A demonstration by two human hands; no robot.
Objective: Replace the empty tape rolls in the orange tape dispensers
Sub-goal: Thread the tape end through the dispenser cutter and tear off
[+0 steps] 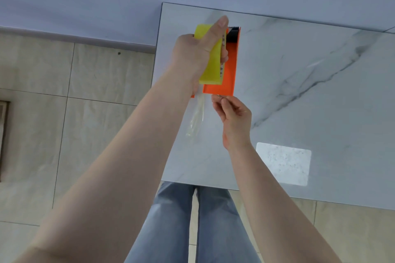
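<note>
My left hand [197, 55] is raised over the bench's [299, 92] far left corner, forearm stretched forward. Its fingers curl round a yellowish tape roll [210, 57], seen edge-on, with the forefinger laid straight along the roll's outer face and pointing toward the far edge. The roll's inner rim, printed with small marks, faces right against the orange tape dispenser [226, 68].

My right hand [232, 113] sits nearer to me, just beside the dispenser's near end, wrist bent upward. Thumb and forefinger are pinched together on something thin and clear; I cannot tell exactly what it is, it is too fine to make out.

The dispenser's long axis runs from the near edge toward the far edge, roughly parallel with the bench's left edge. Its serrated cutter [234, 27] points to the far edge, with a black part just behind it. I cannot tell whether the dispenser rests on the bench or is lifted.

A crumpled clear strip of tape [195, 117] trails from below my left hand toward me, close to the bench's left edge.
</note>
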